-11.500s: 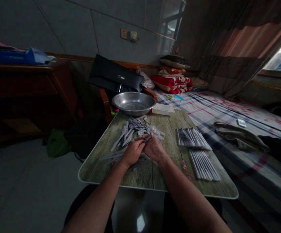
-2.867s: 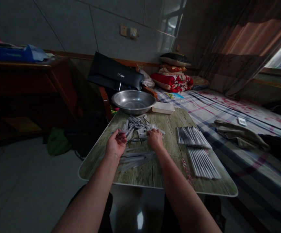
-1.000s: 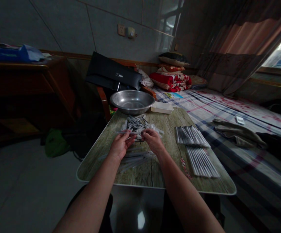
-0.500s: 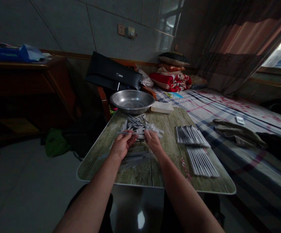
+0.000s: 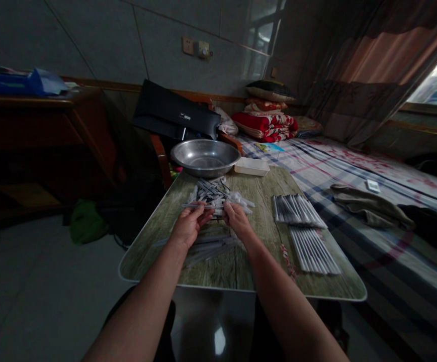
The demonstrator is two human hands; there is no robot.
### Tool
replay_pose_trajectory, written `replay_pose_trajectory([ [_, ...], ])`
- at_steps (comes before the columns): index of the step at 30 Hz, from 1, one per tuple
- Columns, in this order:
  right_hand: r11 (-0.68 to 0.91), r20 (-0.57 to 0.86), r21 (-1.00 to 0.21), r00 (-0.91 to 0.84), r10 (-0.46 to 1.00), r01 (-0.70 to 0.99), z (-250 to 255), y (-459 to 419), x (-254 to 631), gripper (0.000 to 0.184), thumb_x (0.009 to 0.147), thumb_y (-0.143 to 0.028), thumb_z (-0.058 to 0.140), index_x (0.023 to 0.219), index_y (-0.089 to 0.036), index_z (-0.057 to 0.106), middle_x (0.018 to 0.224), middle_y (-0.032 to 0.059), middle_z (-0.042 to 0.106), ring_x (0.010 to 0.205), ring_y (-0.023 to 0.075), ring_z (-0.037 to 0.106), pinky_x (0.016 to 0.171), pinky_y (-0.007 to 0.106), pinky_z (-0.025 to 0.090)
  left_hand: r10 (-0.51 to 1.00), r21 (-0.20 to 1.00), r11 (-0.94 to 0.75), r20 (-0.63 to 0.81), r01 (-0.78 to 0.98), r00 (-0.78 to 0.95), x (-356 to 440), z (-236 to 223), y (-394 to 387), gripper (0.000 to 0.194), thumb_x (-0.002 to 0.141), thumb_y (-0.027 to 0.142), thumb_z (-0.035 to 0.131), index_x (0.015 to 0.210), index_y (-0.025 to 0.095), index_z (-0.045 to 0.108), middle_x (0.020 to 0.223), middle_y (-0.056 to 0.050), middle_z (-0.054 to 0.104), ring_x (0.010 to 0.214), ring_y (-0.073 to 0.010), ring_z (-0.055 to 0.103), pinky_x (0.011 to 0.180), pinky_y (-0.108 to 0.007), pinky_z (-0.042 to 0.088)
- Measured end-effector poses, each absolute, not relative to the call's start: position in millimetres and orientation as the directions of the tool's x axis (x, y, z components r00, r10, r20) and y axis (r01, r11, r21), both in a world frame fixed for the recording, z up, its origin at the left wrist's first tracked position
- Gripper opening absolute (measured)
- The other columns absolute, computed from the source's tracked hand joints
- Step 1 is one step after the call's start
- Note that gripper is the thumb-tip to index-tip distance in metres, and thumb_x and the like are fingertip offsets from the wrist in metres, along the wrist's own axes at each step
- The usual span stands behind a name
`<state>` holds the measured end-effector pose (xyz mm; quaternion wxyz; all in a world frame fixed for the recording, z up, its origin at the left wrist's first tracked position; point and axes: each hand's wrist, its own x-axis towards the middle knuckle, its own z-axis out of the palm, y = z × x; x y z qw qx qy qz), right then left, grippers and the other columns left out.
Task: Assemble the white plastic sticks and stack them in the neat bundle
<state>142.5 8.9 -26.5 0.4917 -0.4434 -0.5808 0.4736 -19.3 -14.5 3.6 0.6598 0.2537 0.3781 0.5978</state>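
So, your left hand [image 5: 188, 226]: palm down, fingers curled and close together, tips at a long tube [image 5: 199, 205] lying across the near side of the tube pile; you cannot tell whether it is pinched.
Your right hand [image 5: 236, 221]: palm down, fingers gathered, tips at the near edge of the pile, just beside the left hand; you cannot tell whether it pinches anything.
Tube pile [image 5: 214, 193]: thin, clear plastic tubes in a loose heap, crossing at many angles, mid-bench, directly ahead of both hands.
Loose tubes [image 5: 210, 245]: a smaller, thin spread lying flat, nearer you, under and just past your wrists.
Bundles [image 5: 295, 211]: two neat groups of tubes laid side by side, to your right and well apart from your hands, one just beyond the other.
Bench [image 5: 158, 256]: wood-grain top with a pale rim, tilted by the wide view.
Far end: steel basin [image 5: 205, 158] with white tray [image 5: 252, 167] just beside it, both near the pile.
Right of bench: plaid bed [image 5: 357, 168] carrying a folded cloth [image 5: 369, 211]; stacked bedding [image 5: 265, 123] at its far end.
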Motion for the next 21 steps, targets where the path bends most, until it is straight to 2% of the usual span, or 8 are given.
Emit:
replay_pose_trajectory([
  [5, 0.107, 0.125, -0.986, -0.143, 0.982, -0.130, -20.3, 4.5, 141.4, 0.030, 0.079, -0.051, 0.060, 0.082, -0.023, 0.050, 0.061, -0.0059, 0.050, 0.047, 0.0093, 0.042, 0.043, 0.022, 0.030, 0.984, 0.787, 0.140, -0.176, -0.601, -0.001, -20.3, 2.5, -13.7, 0.011, 0.080, 0.014, 0.068, 0.087, 0.015, 0.060, 0.082, -0.006, 0.074, 0.074, -0.0162, 0.073, 0.067, -0.023, 0.058],
  [7, 0.113, 0.135, -0.984, -0.161, 0.978, -0.140, -19.7, 4.5, 140.9, 0.030, 0.076, -0.048, 0.063, 0.081, -0.023, 0.049, 0.060, -0.0069, 0.049, 0.047, 0.0087, 0.041, 0.043, 0.021, 0.030, 0.984, 0.790, 0.138, -0.177, -0.598, -0.006, -20.4, 2.8, -13.5, 0.010, 0.080, 0.013, 0.067, 0.087, 0.015, 0.060, 0.081, -0.006, 0.073, 0.074, -0.0158, 0.073, 0.066, -0.023, 0.058],
  [13, 0.130, 0.125, -0.991, -0.119, 0.985, 0.033, -25.6, 7.8, 142.7, 0.046, 0.087, -0.059, 0.045, 0.062, -0.021, 0.049, 0.052, -0.0029, 0.045, 0.045, 0.0098, 0.039, 0.043, 0.024, 0.029, 0.983, 0.792, 0.148, -0.184, -0.592, -0.002, -19.7, 4.1, -13.9, 0.007, 0.082, 0.012, 0.064, 0.087, 0.014, 0.060, 0.080, -0.006, 0.074, 0.073, -0.0159, 0.073, 0.063, -0.022, 0.058],
  [17, 0.079, 0.091, -0.992, -0.124, 0.988, -0.102, -20.8, 4.9, 143.0, 0.029, 0.081, -0.050, 0.056, 0.077, -0.022, 0.050, 0.061, -0.0039, 0.053, 0.047, 0.0099, 0.043, 0.043, 0.023, 0.031, 0.984, 0.792, 0.132, -0.179, -0.596, -0.019, -20.1, 3.0, -12.9, 0.011, 0.080, 0.013, 0.068, 0.087, 0.015, 0.060, 0.080, -0.005, 0.073, 0.072, -0.0158, 0.073, 0.064, -0.023, 0.059],
  [21, 0.087, 0.109, -0.986, -0.155, 0.982, -0.142, -17.5, 3.1, 142.3, 0.026, 0.074, -0.044, 0.061, 0.080, -0.023, 0.047, 0.060, -0.0070, 0.048, 0.046, 0.0085, 0.040, 0.043, 0.021, 0.031, 0.986, 0.802, 0.124, -0.164, -0.585, -0.015, -19.8, 2.0, -13.4, 0.010, 0.080, 0.013, 0.067, 0.087, 0.015, 0.060, 0.080, -0.005, 0.073, 0.073, -0.0155, 0.073, 0.065, -0.023, 0.058],
])
